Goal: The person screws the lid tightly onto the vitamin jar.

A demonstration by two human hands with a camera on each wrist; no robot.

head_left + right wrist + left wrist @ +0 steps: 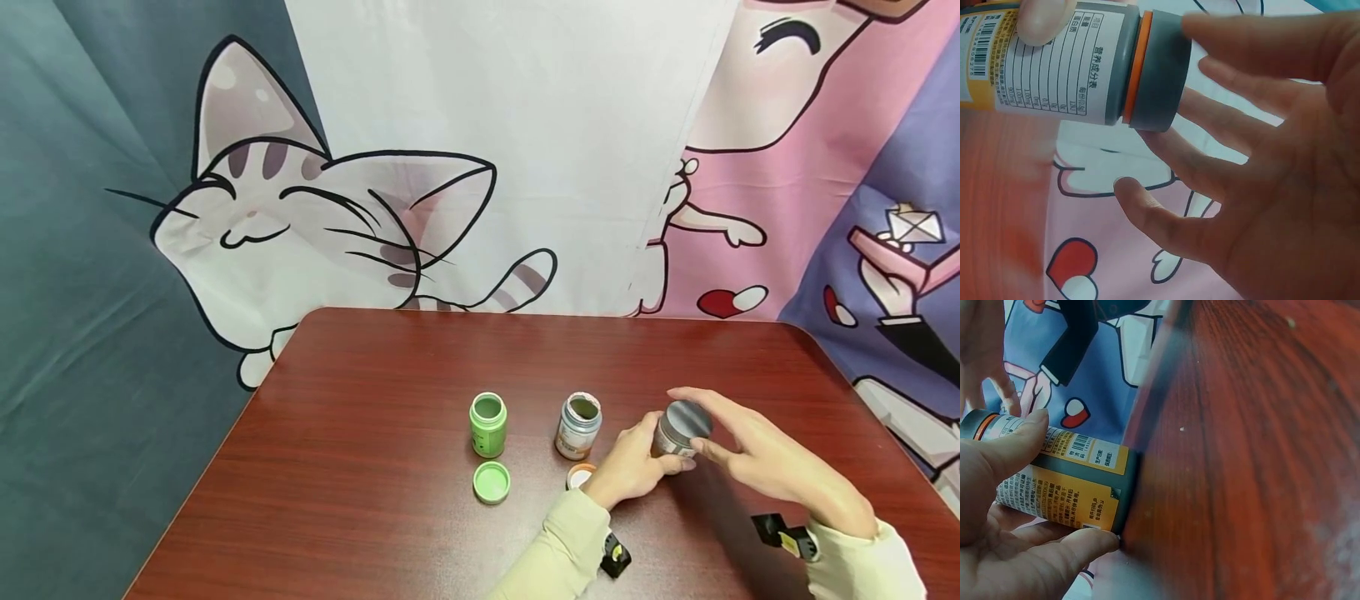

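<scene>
A grey bottle (666,440) with a yellow and white printed label stands on the table at the right in the head view. My left hand (628,468) grips its body, thumb on one side and fingers on the other, as the left wrist view shows on the label (1066,481). The bottle's grey lid (1161,72), with an orange ring under it, is still on. Around that lid my right hand (772,458) has its thumb and fingers, the thumb tip at the rim. The little finger stands off from the bottle.
Left of my hands stand an uncapped green bottle (488,433) and an uncapped grey bottle (577,435). A green lid (491,483) lies in front of the first. An orange-rimmed lid (581,475), partly behind my left hand, lies before the other. The reddish-brown table (337,467) meets a cartoon curtain behind.
</scene>
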